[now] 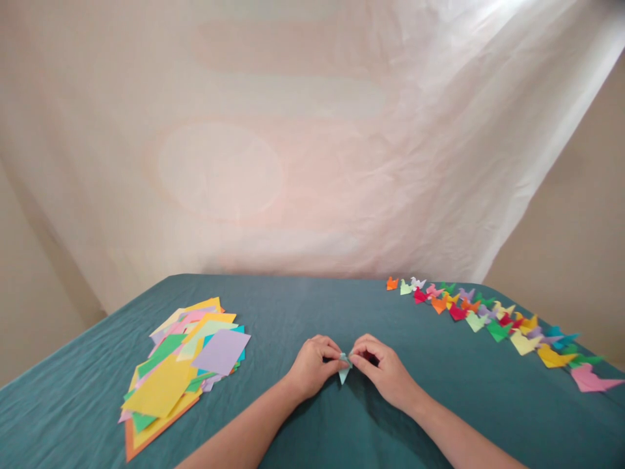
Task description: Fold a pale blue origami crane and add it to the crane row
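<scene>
A small pale blue piece of folded origami paper (pixel 344 375) is held between my two hands, just above the front middle of the table. Its lower end tapers to a point facing me. My left hand (pixel 315 366) pinches its left side between thumb and fingers. On the other side my right hand (pixel 381 365) is closed in a pinch at the paper's upper right. My fingertips cover part of the paper, so its full shape is hidden.
A loose pile of coloured paper squares (pixel 163 387) lies to the left, a lilac sheet (pixel 222 352) on top. Several folded paper birds (pixel 498 331) stand in rows along the right edge of the table's dark green cloth (pixel 303 306). A pale sheet (pixel 312 163) hangs behind.
</scene>
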`<state>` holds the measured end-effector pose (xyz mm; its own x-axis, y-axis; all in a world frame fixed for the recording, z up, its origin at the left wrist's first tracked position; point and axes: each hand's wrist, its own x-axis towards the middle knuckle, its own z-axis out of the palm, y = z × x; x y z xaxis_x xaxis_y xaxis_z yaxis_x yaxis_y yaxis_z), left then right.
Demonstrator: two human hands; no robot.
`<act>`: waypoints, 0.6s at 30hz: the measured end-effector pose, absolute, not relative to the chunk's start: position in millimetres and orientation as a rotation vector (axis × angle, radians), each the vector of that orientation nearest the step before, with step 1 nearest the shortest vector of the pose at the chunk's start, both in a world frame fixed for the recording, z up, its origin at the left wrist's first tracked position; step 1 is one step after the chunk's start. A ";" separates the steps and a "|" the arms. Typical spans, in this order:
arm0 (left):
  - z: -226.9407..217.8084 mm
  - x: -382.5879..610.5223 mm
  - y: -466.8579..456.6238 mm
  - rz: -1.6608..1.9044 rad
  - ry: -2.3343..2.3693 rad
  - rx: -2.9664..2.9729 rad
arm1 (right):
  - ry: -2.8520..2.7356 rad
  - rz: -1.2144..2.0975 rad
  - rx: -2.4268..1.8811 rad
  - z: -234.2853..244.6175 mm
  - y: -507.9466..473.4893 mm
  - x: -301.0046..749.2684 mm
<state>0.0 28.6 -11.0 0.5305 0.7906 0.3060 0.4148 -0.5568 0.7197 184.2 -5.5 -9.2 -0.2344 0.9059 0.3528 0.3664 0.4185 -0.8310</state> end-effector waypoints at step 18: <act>-8.5 1.3 25.9 0.845 0.979 2.188 | -1.816 0.801 -1.081 -9.4 -5.7 186.1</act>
